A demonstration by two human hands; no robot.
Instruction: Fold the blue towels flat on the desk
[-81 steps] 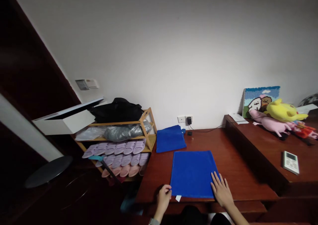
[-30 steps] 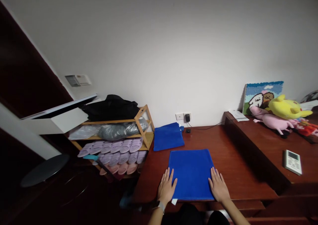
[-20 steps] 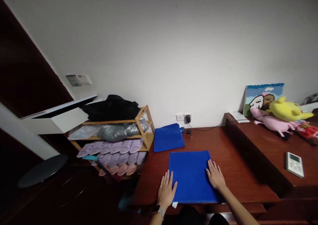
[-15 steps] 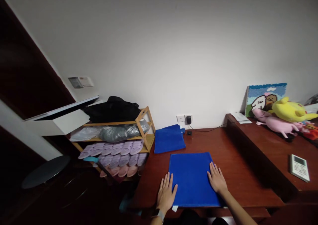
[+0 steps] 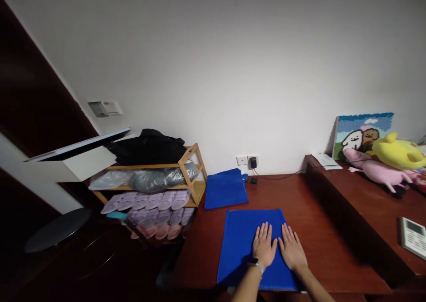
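A blue cloth [image 5: 238, 235] lies flat and roughly square on the reddish-brown table [image 5: 293, 195], close to its front edge. My left hand [image 5: 264, 246] rests palm down on the right half of the cloth, fingers stretched forward, a watch on its wrist. Just beside it, my right hand [image 5: 293, 251] lies flat along the cloth's right edge, fingers extended. The two thumbs nearly meet. Neither hand grips anything. Behind, towards the wall, a second piece of blue cloth [image 5: 225, 188] lies folded near the table's left side.
To the left stands a wooden rack [image 5: 193, 173] with slippers [image 5: 166, 200] and a black bag [image 5: 149, 146]. A black plug [image 5: 253, 162] sits in the wall socket. On the right-hand desk are plush toys [image 5: 376, 168] and a white calculator-like device [image 5: 414, 237].
My left hand has moved right, from the cloth's left edge to beside my right hand. The right hand stays at the right edge. The view has shifted slightly.
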